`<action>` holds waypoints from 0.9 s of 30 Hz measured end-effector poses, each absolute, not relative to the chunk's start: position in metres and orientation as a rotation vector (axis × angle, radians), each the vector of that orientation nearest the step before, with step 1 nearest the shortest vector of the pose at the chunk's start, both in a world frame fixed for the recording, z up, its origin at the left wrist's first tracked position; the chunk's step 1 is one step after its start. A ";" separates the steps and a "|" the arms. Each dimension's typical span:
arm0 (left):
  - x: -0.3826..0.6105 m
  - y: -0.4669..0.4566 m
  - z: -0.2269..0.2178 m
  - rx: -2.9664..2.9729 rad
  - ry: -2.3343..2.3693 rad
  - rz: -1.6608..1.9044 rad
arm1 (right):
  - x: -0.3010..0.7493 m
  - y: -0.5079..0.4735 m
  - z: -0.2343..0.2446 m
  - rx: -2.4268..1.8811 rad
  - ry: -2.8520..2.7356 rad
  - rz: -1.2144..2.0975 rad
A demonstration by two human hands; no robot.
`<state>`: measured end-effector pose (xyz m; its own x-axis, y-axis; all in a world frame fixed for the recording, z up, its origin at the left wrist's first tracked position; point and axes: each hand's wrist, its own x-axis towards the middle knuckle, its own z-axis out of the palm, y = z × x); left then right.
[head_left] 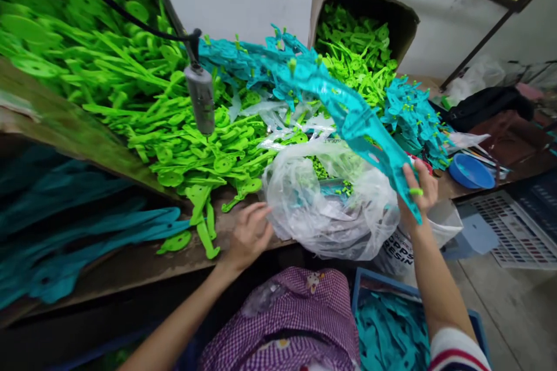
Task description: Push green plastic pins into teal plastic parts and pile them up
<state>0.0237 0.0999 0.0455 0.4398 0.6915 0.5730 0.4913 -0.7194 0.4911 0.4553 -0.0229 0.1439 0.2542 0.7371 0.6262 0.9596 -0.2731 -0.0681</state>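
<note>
A long, flat teal plastic part [361, 119] with cut-out holes is gripped near its lower end by my right hand [421, 188]. It slants up and left over a clear plastic bag [291, 203]. A small yellow-green piece [416, 192] shows at my fingers on the part. My left hand [250, 236] is beside the bag's left edge, fingers loosely bent and apart, with nothing visible in them. Whether its fingertips touch the bag I cannot tell. Inside the bag lie small green pieces [321, 168]. Just left of my left hand are lime green plastic parts [204, 217].
A large heap of lime green parts [174, 127] covers the bench's left side. A grey cylindrical tool [201, 98] hangs over it. Teal parts [415, 119] are piled at right, near a blue bowl [472, 171]. A blue crate [357, 290] with teal parts stands below.
</note>
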 end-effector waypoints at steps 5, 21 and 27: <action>0.021 0.092 -0.013 2.583 1.054 0.908 | 0.412 0.163 0.216 -1.895 -1.496 -0.750; 0.022 0.086 -0.029 2.546 1.157 0.851 | 0.250 0.460 0.235 -1.925 -1.963 -0.500; 0.023 0.085 -0.027 2.529 1.164 0.855 | 0.246 0.465 0.230 -1.828 -2.072 -0.342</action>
